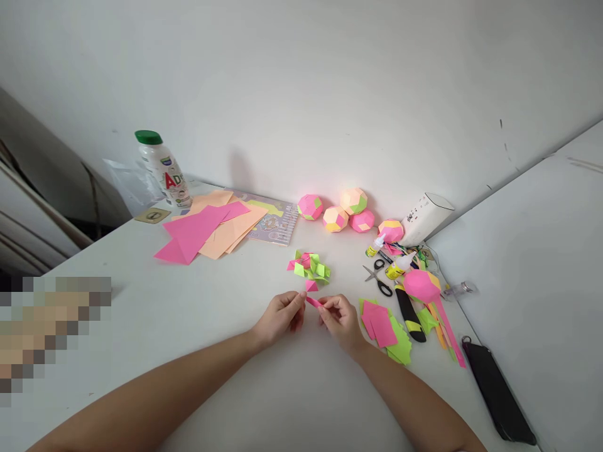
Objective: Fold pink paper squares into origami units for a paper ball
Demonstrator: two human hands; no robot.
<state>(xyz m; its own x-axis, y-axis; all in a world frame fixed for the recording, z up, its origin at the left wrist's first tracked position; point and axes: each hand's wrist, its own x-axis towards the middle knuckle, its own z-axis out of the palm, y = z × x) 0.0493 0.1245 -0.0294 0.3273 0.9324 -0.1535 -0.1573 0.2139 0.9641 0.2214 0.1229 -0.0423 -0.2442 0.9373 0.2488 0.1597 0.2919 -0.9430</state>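
Note:
Between my two hands is a small folded piece of pink paper. My left hand pinches its left end between thumb and fingers. At its right end, my right hand grips it with thumb and forefinger. Just beyond my fingertips lies a loose group of folded green and pink paper pieces. Right of my right hand is a stack of cut pink and green paper pieces.
Several paper balls sit by the wall. Scissors, glue bottles, a black-yellow cutter and a black phone-like case lie right. Paper sheets and a white bottle stand back left. A pixelated area covers the left edge.

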